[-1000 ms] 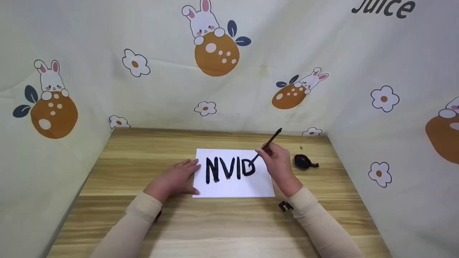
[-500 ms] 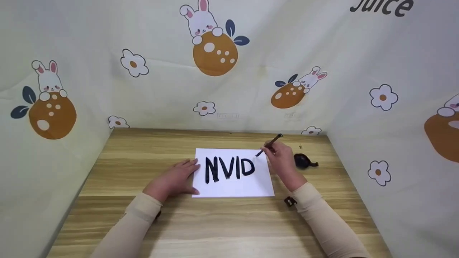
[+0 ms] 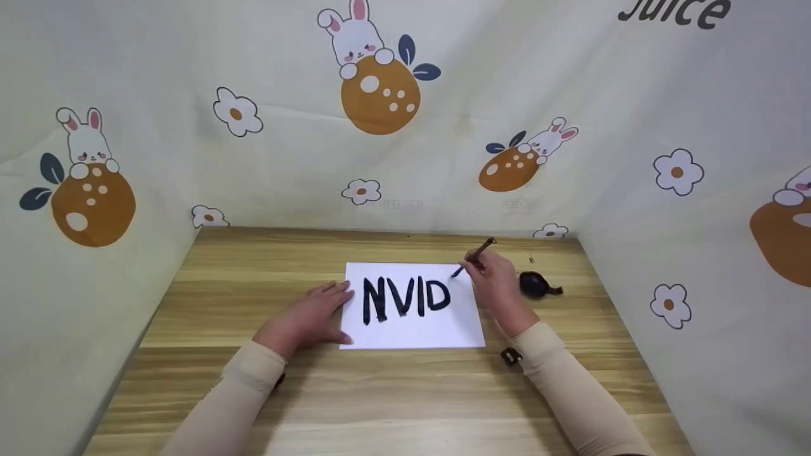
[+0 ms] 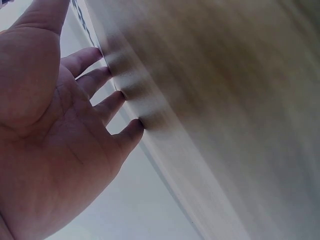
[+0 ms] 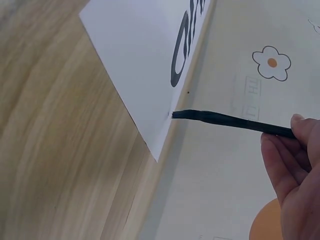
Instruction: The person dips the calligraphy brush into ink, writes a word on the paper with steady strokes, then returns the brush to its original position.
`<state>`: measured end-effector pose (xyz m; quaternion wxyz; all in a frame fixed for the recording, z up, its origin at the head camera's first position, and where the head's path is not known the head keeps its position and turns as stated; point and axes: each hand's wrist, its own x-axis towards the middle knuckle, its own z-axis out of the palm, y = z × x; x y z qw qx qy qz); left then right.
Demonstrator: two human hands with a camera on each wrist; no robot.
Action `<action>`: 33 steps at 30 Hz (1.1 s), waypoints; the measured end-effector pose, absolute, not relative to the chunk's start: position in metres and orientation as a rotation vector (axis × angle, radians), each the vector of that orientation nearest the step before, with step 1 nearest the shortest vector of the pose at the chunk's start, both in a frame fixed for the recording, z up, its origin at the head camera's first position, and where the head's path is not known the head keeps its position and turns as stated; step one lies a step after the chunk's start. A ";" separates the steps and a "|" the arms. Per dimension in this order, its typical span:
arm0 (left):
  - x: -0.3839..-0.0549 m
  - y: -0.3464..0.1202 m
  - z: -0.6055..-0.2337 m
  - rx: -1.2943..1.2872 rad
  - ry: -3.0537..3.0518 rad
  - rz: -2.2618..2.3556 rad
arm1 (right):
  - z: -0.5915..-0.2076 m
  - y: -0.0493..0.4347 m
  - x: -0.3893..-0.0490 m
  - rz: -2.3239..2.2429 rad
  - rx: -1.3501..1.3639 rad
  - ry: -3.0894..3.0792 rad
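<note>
A white sheet of paper (image 3: 412,335) lies on the table with the letters "NVID" (image 3: 405,299) in thick black strokes. At its left edge my left hand (image 3: 310,316) rests with fingers spread, fingertips and thumb on the paper's edge. In the left wrist view the fingers (image 4: 105,107) of this hand reach down to the surface. My right hand (image 3: 497,282) pinches a dark paintbrush (image 3: 475,255) by its handle. The brush's flat bristle tip (image 5: 181,115) is at the paper's upper right, just right of the D; I cannot tell whether it touches.
Right of my right hand stands a small black dish (image 3: 534,285) with a short handle. The wooden table (image 3: 405,399) is bounded by printed cloth walls (image 3: 285,158) at the back and sides. A tiny brown speck (image 3: 531,259) lies behind the dish.
My right hand has moved the brush from the D's right side to the right and up, then tilted it slightly more upright. The left hand and the paper stay in place.
</note>
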<state>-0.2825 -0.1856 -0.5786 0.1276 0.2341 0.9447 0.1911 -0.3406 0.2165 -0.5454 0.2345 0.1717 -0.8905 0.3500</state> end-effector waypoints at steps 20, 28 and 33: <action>-0.283 -0.184 -0.579 0.641 2.741 0.546 | -0.555 0.218 -0.344 0.976 0.486 -2.505; -0.279 -0.184 -0.574 0.671 2.753 0.565 | -0.554 0.219 -0.343 1.019 0.511 -2.525; -0.278 -0.183 -0.573 0.680 2.748 0.578 | -0.552 0.219 -0.341 1.037 0.493 -2.546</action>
